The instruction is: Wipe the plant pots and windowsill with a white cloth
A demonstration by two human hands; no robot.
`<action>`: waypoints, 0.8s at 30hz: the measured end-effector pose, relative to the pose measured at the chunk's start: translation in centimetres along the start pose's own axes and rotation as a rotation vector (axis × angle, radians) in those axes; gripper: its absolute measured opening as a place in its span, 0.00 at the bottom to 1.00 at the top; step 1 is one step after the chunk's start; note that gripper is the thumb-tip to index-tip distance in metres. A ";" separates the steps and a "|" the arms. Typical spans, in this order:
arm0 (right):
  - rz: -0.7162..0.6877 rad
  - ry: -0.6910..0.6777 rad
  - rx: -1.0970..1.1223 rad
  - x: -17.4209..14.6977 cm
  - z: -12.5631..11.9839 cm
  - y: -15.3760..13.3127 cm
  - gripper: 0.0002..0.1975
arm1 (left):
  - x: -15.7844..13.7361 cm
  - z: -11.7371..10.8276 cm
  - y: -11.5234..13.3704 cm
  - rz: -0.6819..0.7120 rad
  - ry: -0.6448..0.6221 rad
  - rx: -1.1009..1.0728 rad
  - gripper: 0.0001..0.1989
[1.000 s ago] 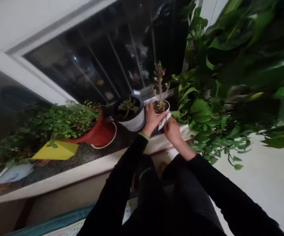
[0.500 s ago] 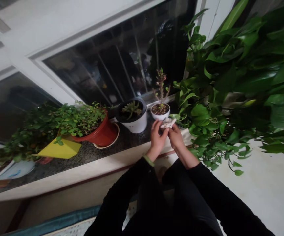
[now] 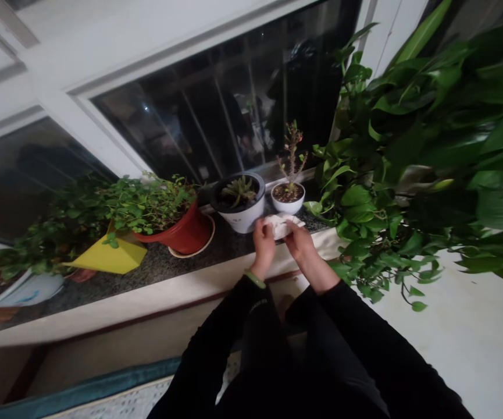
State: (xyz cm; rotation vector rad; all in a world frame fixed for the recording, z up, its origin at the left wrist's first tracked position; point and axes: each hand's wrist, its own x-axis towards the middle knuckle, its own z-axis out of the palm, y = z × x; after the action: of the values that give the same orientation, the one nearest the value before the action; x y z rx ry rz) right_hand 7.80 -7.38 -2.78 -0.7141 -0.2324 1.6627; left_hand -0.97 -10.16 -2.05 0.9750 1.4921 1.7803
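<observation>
My left hand [image 3: 263,237] and my right hand [image 3: 299,241] are raised together over the front of the windowsill [image 3: 155,269], both gripping a crumpled white cloth [image 3: 281,223] stretched between them. Just behind the cloth stands a small white pot [image 3: 289,201] with a thin spiky plant. To its left is a larger white pot [image 3: 239,205] holding a succulent. Both my arms wear black sleeves, and a green band sits on my left wrist.
A red pot [image 3: 183,231] of small-leaved greenery stands on a saucer left of the white pots. Further left lie a yellow triangular object [image 3: 108,257] and more trailing plants. A big leafy plant [image 3: 412,157] fills the right side. Dark window glass [image 3: 216,110] backs the sill.
My left hand came off the small white pot. Both hands drew back toward me and now hold the white cloth between them, spread a little wider than half a second ago.
</observation>
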 end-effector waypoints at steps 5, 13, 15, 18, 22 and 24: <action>0.127 0.086 0.132 0.1 1.1 -0.4 0.12 | -0.1 0.3 1.1 -0.359 0.096 -0.430 0.06; 0.186 -0.034 0.207 -0.8 0.8 -1.9 0.18 | -0.3 0.5 2.0 -0.429 -0.037 -0.483 0.09; 0.147 -0.062 0.186 -0.8 0.3 -2.0 0.17 | -0.3 0.2 2.1 -0.423 -0.091 -0.443 0.11; 0.109 -0.086 0.113 -0.7 -0.6 -2.2 0.15 | -0.2 -0.3 2.5 -0.407 -0.148 -0.458 0.18; 0.119 -0.098 0.063 -0.6 -1.9 -2.5 0.13 | -0.2 -0.8 3.2 -0.446 -0.174 -0.425 0.19; 0.114 -0.090 0.060 -0.6 -2.4 -2.7 0.12 | -0.1 -1.0 3.5 -0.474 -0.182 -0.423 0.19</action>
State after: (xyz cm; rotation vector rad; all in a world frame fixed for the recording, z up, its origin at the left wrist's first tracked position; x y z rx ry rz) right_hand 11.39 -7.91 -3.06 -0.6176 -0.2075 1.8049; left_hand -1.70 -11.37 1.25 0.5020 1.0595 1.5219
